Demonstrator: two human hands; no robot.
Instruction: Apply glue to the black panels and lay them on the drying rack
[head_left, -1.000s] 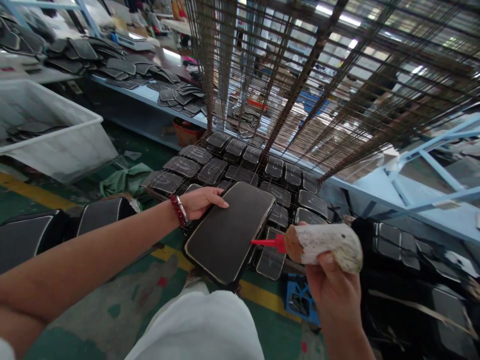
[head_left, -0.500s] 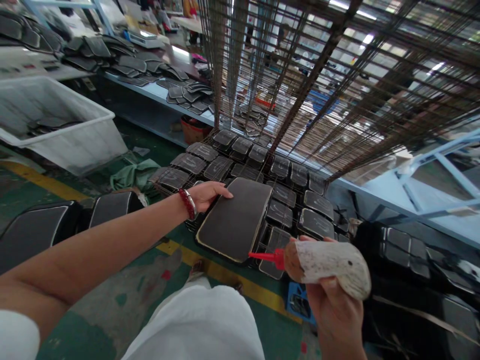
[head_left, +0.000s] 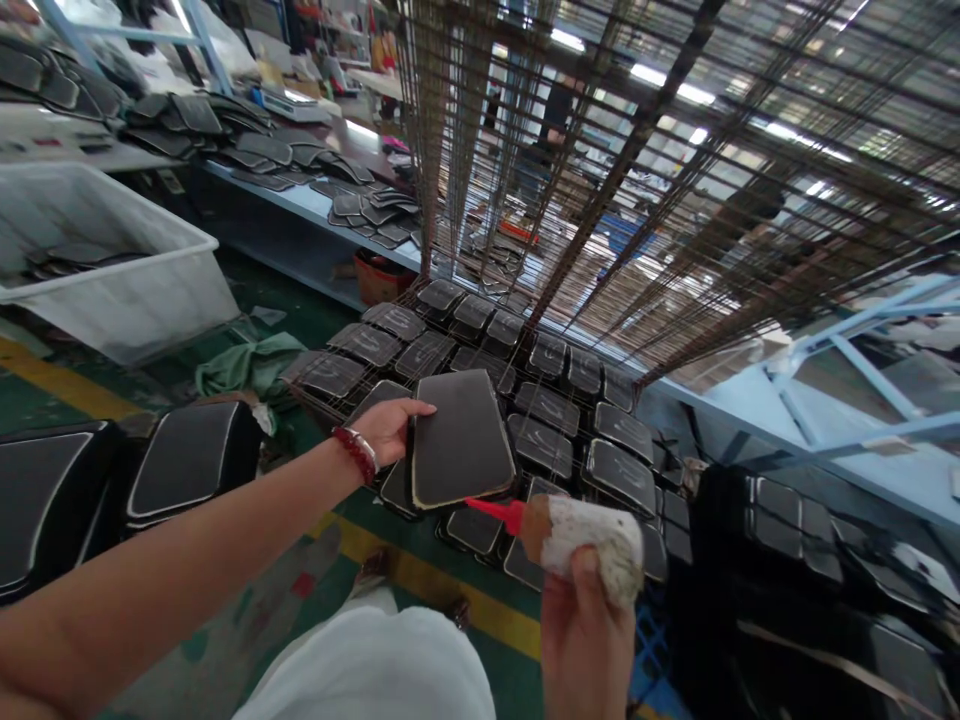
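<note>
A dark, flat panel with rounded corners (head_left: pixel 461 440) is gripped at its left edge by my left hand (head_left: pixel 386 428), thumb on top and fingers beneath. A pale yellowish line runs along the panel's border. My right hand (head_left: pixel 589 610) is wrapped round a squeeze glue bottle (head_left: pixel 589 535) with a white, stained wrapping and a red nozzle. The bottle lies tilted on its side, its nozzle tip close to the panel's lower edge; whether they touch I cannot tell. Below the panel, several smaller dark pads (head_left: pixel 540 445) rest in rows on a wire rack shelf.
Wire shelves (head_left: pixel 600 150) rise behind the pads. At left stand a white plastic bin (head_left: pixel 157 300) and stacks of dark panels (head_left: pixel 180 460). More panels lie on a blue bench (head_left: pixel 300 200). A green cloth (head_left: pixel 251 365) is on the floor; black stacked pieces (head_left: pixel 795 530) are at right.
The panel has turned in my left hand, so a different edge faces the bottle. My right hand has moved left with the bottle, and the view has shifted slightly.
</note>
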